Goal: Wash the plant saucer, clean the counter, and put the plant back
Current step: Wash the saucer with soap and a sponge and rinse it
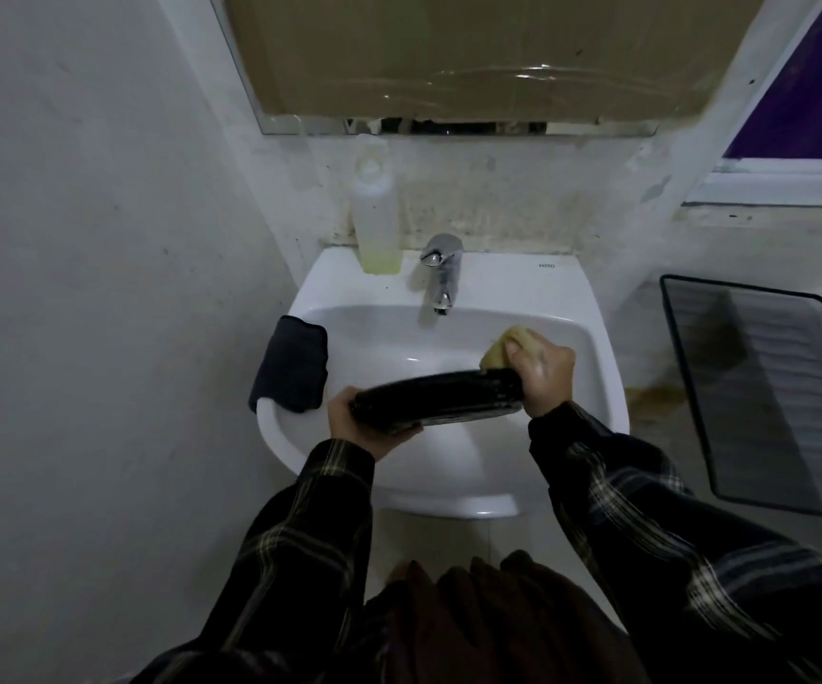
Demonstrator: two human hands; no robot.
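saucer held on edge over sink | left hand clamped on its left rim | right hand closed on sponge; sponge pressed to right rim

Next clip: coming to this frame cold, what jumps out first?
The black plant saucer held on edge over the white sink, left hand gripping its left end while the right hand presses a yellow sponge to its right end. Next, the dark cloth draped over the sink's left rim.
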